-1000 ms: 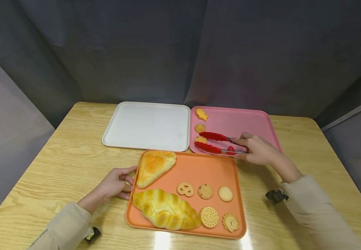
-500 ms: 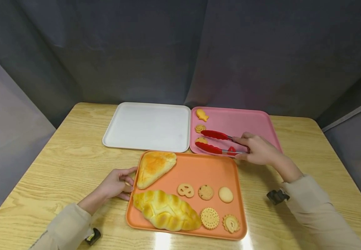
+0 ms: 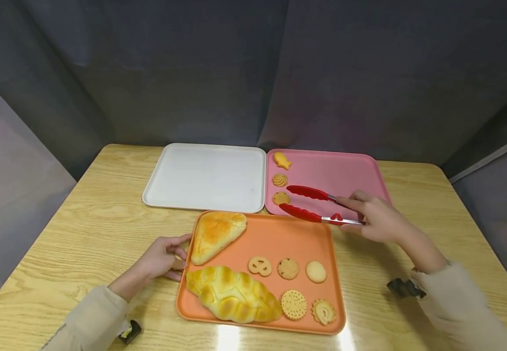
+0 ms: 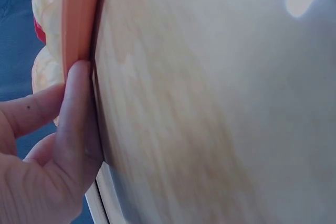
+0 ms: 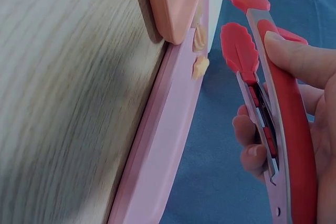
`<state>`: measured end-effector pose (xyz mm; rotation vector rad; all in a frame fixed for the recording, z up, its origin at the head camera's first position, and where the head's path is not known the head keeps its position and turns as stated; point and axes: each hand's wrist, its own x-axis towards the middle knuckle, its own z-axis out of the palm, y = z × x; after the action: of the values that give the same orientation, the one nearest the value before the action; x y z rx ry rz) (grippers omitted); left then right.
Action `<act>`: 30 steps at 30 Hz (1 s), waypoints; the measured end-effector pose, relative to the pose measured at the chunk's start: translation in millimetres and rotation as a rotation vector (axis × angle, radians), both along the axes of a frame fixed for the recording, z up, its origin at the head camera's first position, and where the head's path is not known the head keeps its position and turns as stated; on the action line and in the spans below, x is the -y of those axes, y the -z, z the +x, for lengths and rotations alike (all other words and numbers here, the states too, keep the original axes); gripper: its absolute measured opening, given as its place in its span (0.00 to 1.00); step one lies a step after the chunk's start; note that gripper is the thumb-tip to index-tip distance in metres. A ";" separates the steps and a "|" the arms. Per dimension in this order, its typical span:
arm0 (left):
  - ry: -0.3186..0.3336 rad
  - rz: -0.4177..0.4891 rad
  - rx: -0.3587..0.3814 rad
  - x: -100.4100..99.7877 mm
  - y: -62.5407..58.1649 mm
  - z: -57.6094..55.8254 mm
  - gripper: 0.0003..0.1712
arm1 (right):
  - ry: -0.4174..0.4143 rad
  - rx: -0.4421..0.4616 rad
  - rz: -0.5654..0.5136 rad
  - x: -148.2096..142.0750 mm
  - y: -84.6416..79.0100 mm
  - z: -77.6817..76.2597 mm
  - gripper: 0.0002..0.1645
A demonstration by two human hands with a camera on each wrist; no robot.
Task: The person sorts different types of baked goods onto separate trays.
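Observation:
In the head view my right hand (image 3: 378, 218) holds red-tipped tongs (image 3: 301, 212) above the pink tray (image 3: 345, 170). The spread jaws have nothing between them, and their tips lie just right of a chocolate chip cookie (image 3: 281, 198). In the right wrist view the thumb lies along the red handle of the tongs (image 5: 294, 129), with fingers on the other arm. A swirl cookie (image 3: 280, 180) and a fish-shaped cracker (image 3: 282, 160) line the pink tray's left side. My left hand (image 3: 164, 258) touches the left rim of the orange tray (image 3: 297, 234); in the left wrist view its fingertips meet that rim.
On the orange tray lie a triangular bread (image 3: 218, 236), a braided loaf (image 3: 234, 295) and several cookies, among them a pretzel-shaped cookie (image 3: 259, 266). A white tray (image 3: 207, 175) stands at the back left, beside the pink one. A dark curtain (image 3: 192, 73) hangs behind the wooden table (image 3: 104, 219).
The tongs have drawn back to the right, off the chocolate chip cookie, which stays on the pink tray. My right hand moved right and slightly nearer; my left hand stayed in place.

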<state>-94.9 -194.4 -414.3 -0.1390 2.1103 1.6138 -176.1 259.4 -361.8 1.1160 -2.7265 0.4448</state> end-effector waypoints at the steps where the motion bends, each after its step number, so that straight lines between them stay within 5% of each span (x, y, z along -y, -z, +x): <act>1: -0.005 -0.001 0.001 -0.2 -0.3 -0.1 0.40 | -0.002 -0.002 -0.002 -1.2 -0.8 2.3 0.34; 11: -0.002 -0.007 -0.003 -1.1 -2.0 -0.1 0.40 | 0.024 -0.002 0.038 -11.8 -10.7 21.2 0.35; 30: -0.021 -0.023 0.009 -1.3 -0.3 -0.8 0.41 | -0.100 -0.050 -0.015 -32.4 -25.3 52.2 0.33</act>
<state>-95.7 -193.1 -414.0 -0.1764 2.1284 1.5982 -123.8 291.9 -336.5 1.2458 -2.6288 0.4439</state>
